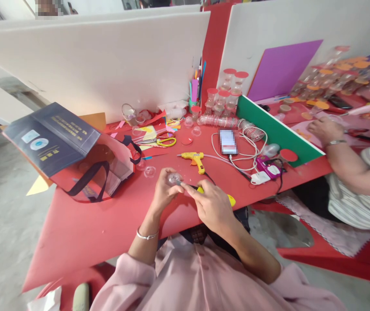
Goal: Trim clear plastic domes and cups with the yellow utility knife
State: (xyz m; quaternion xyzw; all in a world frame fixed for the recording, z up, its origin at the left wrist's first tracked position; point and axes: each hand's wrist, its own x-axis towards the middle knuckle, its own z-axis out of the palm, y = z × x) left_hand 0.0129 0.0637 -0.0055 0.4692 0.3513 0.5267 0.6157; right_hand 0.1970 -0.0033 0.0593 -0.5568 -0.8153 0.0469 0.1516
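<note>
Cup of clear plastic (173,177) sits pinched in the left hand's grip (164,190); the right hand's grip (215,205) holds a yellow-handled tool (232,200), tip pointing left toward it.

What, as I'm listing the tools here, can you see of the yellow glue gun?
The glue gun looks like yellow plastic, with a narrow nozzle, an orange trigger and a small label on its handle. It lies on its side on the red table, nozzle leftward, just beyond the right hand and apart from it. A pale rod, perhaps glue, extends from its rear.
</note>
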